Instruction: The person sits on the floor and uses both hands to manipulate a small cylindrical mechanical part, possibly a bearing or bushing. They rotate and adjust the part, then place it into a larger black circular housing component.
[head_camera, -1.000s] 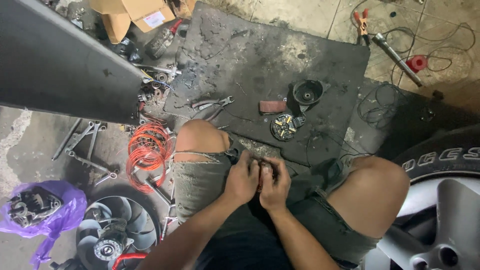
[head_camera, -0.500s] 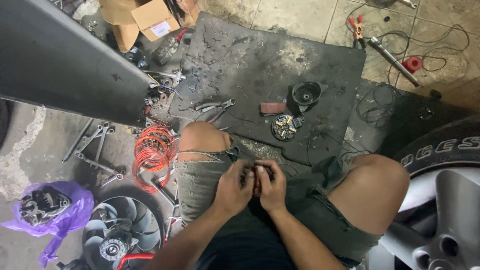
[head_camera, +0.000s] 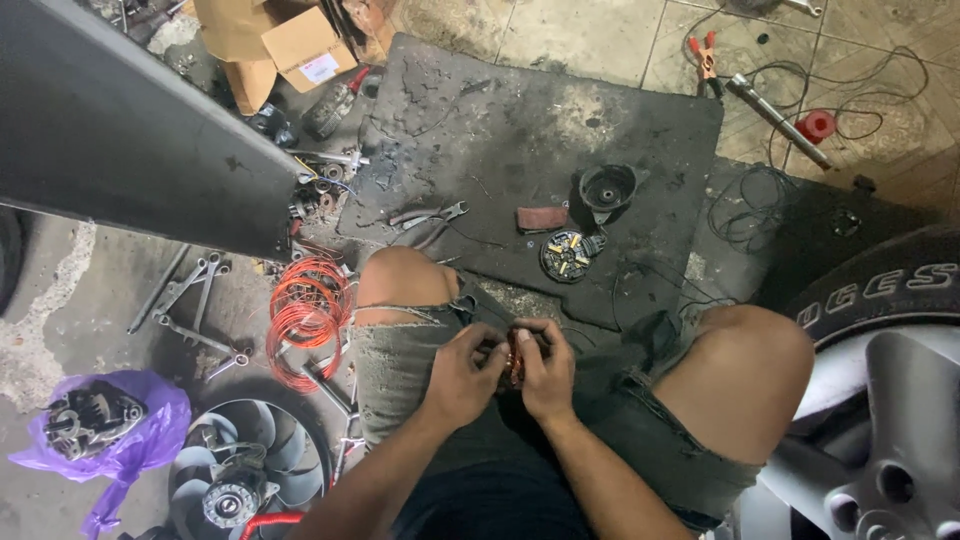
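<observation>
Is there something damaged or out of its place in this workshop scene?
Yes. The dark floor mat is cracked and worn pale in patches. Wrenches and a red wire coil lie scattered on the floor. The left hand and right hand grip a small coppery part.

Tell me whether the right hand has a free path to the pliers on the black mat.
Probably yes. The pliers lie uncovered beyond the left knee; however, the right hand is gripping a small coppery part together with the left hand.
</observation>
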